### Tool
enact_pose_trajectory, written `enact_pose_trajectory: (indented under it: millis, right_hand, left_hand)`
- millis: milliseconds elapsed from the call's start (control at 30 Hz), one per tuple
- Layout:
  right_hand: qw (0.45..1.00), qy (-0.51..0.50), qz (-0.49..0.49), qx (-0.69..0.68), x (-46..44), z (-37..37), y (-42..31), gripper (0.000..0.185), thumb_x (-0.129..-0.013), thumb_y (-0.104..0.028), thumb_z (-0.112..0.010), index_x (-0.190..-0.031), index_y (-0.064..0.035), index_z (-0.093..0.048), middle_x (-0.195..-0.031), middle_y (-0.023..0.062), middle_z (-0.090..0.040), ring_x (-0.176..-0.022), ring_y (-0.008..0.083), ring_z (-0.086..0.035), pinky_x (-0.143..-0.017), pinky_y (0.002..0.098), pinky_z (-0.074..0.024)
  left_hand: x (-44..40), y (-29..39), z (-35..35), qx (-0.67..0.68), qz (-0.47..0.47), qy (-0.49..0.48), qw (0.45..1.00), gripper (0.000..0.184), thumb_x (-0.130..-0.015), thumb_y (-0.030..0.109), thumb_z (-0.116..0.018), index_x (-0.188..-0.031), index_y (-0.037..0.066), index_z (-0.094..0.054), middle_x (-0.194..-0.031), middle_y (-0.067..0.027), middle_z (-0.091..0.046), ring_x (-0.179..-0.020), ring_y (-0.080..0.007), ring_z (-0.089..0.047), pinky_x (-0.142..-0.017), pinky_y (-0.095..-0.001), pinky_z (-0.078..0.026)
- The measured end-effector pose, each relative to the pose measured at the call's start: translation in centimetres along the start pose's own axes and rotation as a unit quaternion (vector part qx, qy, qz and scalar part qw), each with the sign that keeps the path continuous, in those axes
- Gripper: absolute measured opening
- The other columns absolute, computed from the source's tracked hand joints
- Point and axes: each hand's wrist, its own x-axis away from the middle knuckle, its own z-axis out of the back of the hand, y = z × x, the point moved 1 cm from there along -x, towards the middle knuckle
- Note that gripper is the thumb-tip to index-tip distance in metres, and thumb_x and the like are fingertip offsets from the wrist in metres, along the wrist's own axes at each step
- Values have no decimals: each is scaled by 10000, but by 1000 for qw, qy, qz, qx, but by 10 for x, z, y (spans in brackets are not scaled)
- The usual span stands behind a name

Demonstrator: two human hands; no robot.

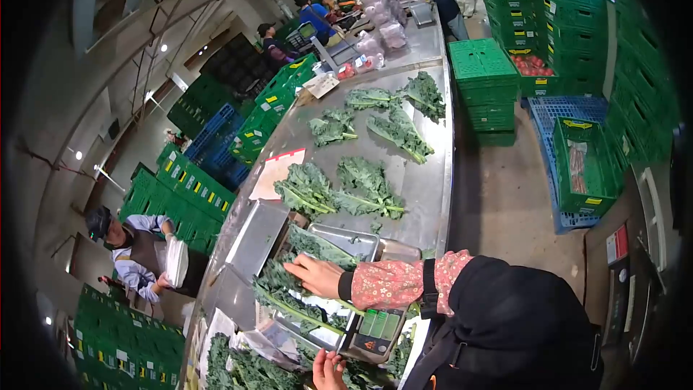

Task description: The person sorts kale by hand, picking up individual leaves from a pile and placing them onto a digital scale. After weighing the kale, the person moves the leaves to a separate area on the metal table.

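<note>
Well, from my distant seat I'm looking down on a steel table (426,195), where a person's two bare hands are working among leafy kale. The right hand (315,274), reaching in from a pink floral sleeve (390,283), is lying over a kale bunch (276,278) at the scale; its fingers are bending onto the leaves, though I'm not managing to tell whether they are gripping or only touching. The left hand (328,371) is showing at the bottom edge, fingertips upward and slightly curled, and I cannot tell whether it is grasping anything. Just beside it, the scale's green display (378,323) is glowing. More kale is heaping up in a pile (249,365) at the near end of the table.

Beyond the right hand, two kale bunches (307,191) are lying side by side, near a red-edged sheet (278,173). Farther along, several other kale bunches (401,133) are spreading across the metal. To the left, a co-worker (141,253) is holding a white stack (177,261). Across the aisle, green crates (486,90) are standing stacked near a blue pallet (569,108).
</note>
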Motion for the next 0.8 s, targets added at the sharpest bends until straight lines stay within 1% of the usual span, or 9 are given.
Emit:
enact_pose_trajectory:
  millis: [133, 167, 233, 267, 367, 467, 600, 700, 800]
  right_hand:
    - [986, 138, 53, -76, 7, 5, -26, 594, -694, 5, -619, -1244, -36, -396, -1104, 145, -393, -810, 337, -557, -663, 391, -476]
    - [987, 119, 55, -94, 11, 6, -38, 631, -684, 6, -634, -1261, -40, -382, -1127, 147, -389, -825, 332, -558, -675, 377, -479]
    - [984, 22, 85, -154, 24, -11, -51, 692, -661, 16, -652, -1284, -37, -356, -1160, 162, -382, -864, 330, -560, -704, 350, -479]
    - [969, -156, 106, -161, 38, -7, -67, 693, -668, -64, -677, -1281, -36, -355, -1193, 181, -372, -959, 352, -531, -763, 360, -475]
    - [949, -164, 251, -94, 58, -15, -66, 829, -615, -283, -738, -1304, -46, -342, -1292, 219, -350, -1192, 382, -373, -949, 437, -361]
    - [972, -56, 216, -78, 39, 27, -32, 506, -758, -129, -619, -1220, -13, -446, -1142, 158, -486, -1070, 316, -465, -901, 378, -389]
    - [980, -154, 121, 40, 60, 64, 14, 290, -841, -93, -539, -1121, -18, -524, -940, 131, -554, -850, 264, -567, -735, 327, -454]
    - [944, -319, 86, 8, 108, 49, 20, 233, -807, -108, -556, -1029, -37, -556, -946, 137, -561, -868, 318, -557, -748, 370, -454]
    - [902, -417, 110, -34, 150, 20, 7, 224, -761, -131, -579, -968, -54, -544, -912, 112, -546, -829, 310, -552, -717, 394, -462]
  left_hand:
    - [4, -18, 11, 82, -18, 12, 996, 398, -885, 167, -507, -1241, 7, -428, -1150, -115, -526, -1007, -209, -527, -842, -302, -417]
    - [-2, -14, 4, 119, -62, 14, 991, 551, -890, 284, -512, -1337, 57, -285, -1047, -102, -533, -909, -176, -526, -774, -336, -455]
    - [1, -2, -1, 168, -91, 43, 981, 589, -919, 332, -451, -1397, 134, -169, -1258, -137, -420, -1062, -217, -474, -839, -376, -445]
    - [4, -8, 4, 176, -109, 65, 976, 608, -915, 336, -457, -1405, 148, -151, -1307, -126, -383, -1098, -231, -458, -850, -381, -446]
    - [12, -15, 29, 275, -64, 156, 946, 567, -861, 231, -554, -1338, 81, -287, -1232, -87, -455, -1092, -182, -478, -838, -333, -449]
    - [29, -33, 55, 151, -70, 342, 925, 414, -836, 178, -576, -1212, 74, -439, -1084, -48, -544, -963, -181, -546, -778, -336, -465]
    - [51, -48, 90, 178, -98, 332, 921, 476, -809, 120, -605, -1224, 16, -396, -1059, -69, -555, -915, -156, -544, -797, -267, -435]
    - [63, -71, 121, 97, -69, 270, 956, 477, -802, 107, -609, -1229, -1, -426, -1076, -77, -544, -933, -165, -531, -827, -285, -419]
    - [64, -104, 131, -410, 1, 265, 873, 632, -753, 152, -657, -1301, 20, -372, -1097, -145, -512, -987, -251, -509, -885, -330, -389]
